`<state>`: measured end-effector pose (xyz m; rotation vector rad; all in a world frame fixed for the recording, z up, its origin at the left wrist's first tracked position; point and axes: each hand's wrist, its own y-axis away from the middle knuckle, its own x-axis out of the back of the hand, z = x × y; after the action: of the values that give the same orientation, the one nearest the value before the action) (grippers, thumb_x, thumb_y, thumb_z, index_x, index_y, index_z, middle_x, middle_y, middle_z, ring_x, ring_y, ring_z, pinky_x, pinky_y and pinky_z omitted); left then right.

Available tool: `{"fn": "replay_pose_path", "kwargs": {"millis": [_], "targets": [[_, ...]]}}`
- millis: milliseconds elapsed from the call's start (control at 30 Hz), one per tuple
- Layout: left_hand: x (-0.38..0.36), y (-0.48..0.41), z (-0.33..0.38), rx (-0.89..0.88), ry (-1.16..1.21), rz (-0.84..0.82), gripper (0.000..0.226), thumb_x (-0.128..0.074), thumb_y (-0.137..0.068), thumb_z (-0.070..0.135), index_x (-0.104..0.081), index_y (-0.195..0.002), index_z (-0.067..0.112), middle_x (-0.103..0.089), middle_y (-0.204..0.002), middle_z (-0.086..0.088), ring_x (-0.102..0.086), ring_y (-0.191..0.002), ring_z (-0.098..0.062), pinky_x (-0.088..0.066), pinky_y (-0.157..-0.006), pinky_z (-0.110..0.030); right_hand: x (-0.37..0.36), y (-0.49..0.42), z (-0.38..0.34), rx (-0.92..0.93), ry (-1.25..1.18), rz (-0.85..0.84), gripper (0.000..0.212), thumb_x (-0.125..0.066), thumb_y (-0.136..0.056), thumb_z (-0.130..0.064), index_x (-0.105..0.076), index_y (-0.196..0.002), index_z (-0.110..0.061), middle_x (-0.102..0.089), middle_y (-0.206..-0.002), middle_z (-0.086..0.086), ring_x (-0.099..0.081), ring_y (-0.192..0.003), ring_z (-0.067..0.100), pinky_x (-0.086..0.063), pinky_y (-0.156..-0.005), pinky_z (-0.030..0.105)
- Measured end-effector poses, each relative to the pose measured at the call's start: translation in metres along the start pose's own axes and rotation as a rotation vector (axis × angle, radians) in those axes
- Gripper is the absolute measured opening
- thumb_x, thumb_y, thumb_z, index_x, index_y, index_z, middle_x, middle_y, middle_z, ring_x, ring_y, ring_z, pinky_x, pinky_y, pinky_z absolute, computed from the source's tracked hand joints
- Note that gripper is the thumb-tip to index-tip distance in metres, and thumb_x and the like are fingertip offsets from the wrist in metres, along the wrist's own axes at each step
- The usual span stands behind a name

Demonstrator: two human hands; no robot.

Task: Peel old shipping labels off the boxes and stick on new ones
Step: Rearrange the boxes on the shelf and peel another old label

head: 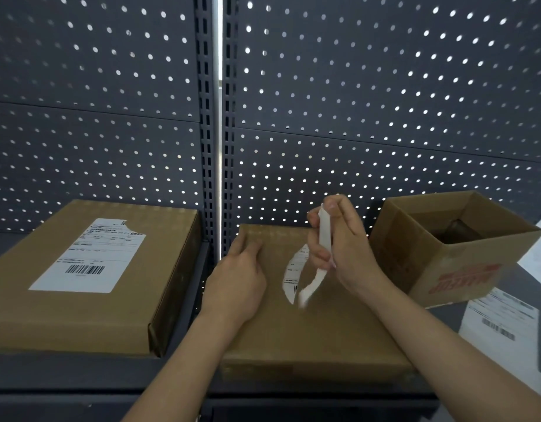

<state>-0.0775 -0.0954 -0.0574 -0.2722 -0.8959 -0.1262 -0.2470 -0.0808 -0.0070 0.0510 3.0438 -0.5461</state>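
A flat brown box (pixel 318 327) lies on the dark shelf in front of me. My left hand (pixel 237 280) rests on its top left part with the fingers bent down on the cardboard. My right hand (pixel 339 242) pinches a white shipping label (pixel 296 269) that curls up off the box top; its lower end near the middle of the lid still touches the cardboard. To the left lies a second flat box (pixel 89 300) with a white barcode label (pixel 89 254) stuck flat on its lid.
An open cardboard carton (pixel 452 254) with red print stands at the right, something dark inside. A sheet of printed labels (pixel 503 324) lies in front of it. A dark perforated back panel (pixel 354 102) rises behind the shelf.
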Motion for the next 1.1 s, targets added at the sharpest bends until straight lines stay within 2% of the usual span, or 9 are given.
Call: {"fn": "replay_pose_path", "kwargs": {"millis": [133,233,333,400,533,700,867,1000,1100], "targets": [[-0.001,-0.001,-0.001,0.003,0.006,-0.002,0.048,-0.033,-0.099,0.014,-0.037,-0.145,0.029,-0.015,-0.161,0.005,-0.047,-0.127,-0.028,-0.044,-0.095,-0.04,0.014,-0.005,-0.002,0.037,-0.045,0.063,0.025,-0.056,-0.09,-0.047,-0.048,-0.085,-0.024,-0.031,-0.075,0.018,-0.026,-0.047,0.015,-0.026,-0.041,0.02],[-0.002,-0.003,-0.003,0.001,0.008,-0.011,0.048,-0.032,-0.099,0.016,-0.038,-0.144,0.03,-0.017,-0.161,0.005,-0.047,-0.128,-0.03,-0.046,-0.096,-0.044,0.022,-0.003,0.007,-0.058,-0.085,-0.015,0.041,-0.078,-0.077,-0.038,-0.046,-0.097,-0.021,-0.043,-0.075,-0.002,-0.036,-0.057,0.011,-0.034,-0.049,0.023],[-0.003,-0.003,-0.005,-0.016,0.014,-0.011,0.047,-0.032,-0.099,0.017,-0.038,-0.143,0.031,-0.017,-0.161,0.005,-0.048,-0.128,-0.03,-0.046,-0.096,-0.045,0.029,0.002,0.013,-0.133,0.228,0.013,0.069,-0.086,-0.06,-0.034,-0.046,-0.116,-0.03,-0.061,-0.1,-0.009,-0.062,-0.083,0.009,-0.055,-0.07,0.028],[-0.004,-0.003,-0.005,-0.01,0.018,-0.011,0.046,-0.032,-0.1,0.018,-0.038,-0.144,0.031,-0.016,-0.162,0.004,-0.046,-0.13,-0.029,-0.045,-0.097,-0.045,0.032,0.006,0.013,-0.111,0.462,0.056,0.065,-0.084,-0.072,-0.024,-0.045,-0.124,-0.032,-0.062,-0.114,-0.004,-0.064,-0.1,0.008,-0.057,-0.083,0.03],[-0.003,-0.002,-0.003,0.0,0.012,-0.013,0.045,-0.031,-0.101,0.019,-0.037,-0.145,0.03,-0.015,-0.162,0.003,-0.045,-0.132,-0.029,-0.043,-0.098,-0.043,0.039,0.012,0.011,-0.008,0.534,0.088,0.033,-0.06,-0.096,-0.014,-0.051,-0.128,-0.02,-0.065,-0.094,0.005,-0.068,-0.071,0.013,-0.056,-0.07,0.028],[-0.003,-0.003,-0.003,-0.006,0.016,-0.011,0.046,-0.031,-0.101,0.018,-0.038,-0.144,0.03,-0.014,-0.162,0.003,-0.047,-0.13,-0.029,-0.044,-0.097,-0.043,0.047,0.017,0.01,-0.052,0.442,0.143,0.026,-0.054,-0.099,-0.017,-0.054,-0.124,-0.026,-0.069,-0.096,0.005,-0.072,-0.071,0.025,-0.06,-0.071,0.041],[-0.004,-0.002,-0.005,-0.016,0.024,0.0,0.045,-0.032,-0.101,0.017,-0.038,-0.144,0.029,-0.015,-0.162,0.004,-0.049,-0.127,-0.029,-0.046,-0.095,-0.042,0.05,0.021,0.011,-0.137,0.454,0.13,0.03,-0.045,-0.103,-0.019,-0.035,-0.132,-0.019,-0.069,-0.097,0.004,-0.073,-0.074,0.026,-0.059,-0.077,0.046],[-0.004,-0.004,-0.006,-0.016,0.023,0.002,0.045,-0.032,-0.101,0.018,-0.038,-0.144,0.029,-0.015,-0.162,0.005,-0.049,-0.126,-0.029,-0.044,-0.096,-0.042,0.048,0.019,0.009,-0.238,0.268,0.161,0.034,-0.044,-0.103,-0.013,-0.025,-0.131,-0.016,-0.067,-0.099,0.013,-0.073,-0.075,0.032,-0.061,-0.073,0.045],[-0.004,-0.004,-0.005,-0.019,0.025,-0.001,0.045,-0.032,-0.101,0.018,-0.038,-0.144,0.029,-0.014,-0.162,0.005,-0.049,-0.126,-0.027,-0.044,-0.094,-0.04,0.048,0.017,0.006,-0.28,0.198,0.14,0.053,-0.046,-0.102,-0.009,-0.013,-0.135,-0.033,-0.069,-0.1,0.016,-0.073,-0.081,0.033,-0.061,-0.078,0.044]]}}
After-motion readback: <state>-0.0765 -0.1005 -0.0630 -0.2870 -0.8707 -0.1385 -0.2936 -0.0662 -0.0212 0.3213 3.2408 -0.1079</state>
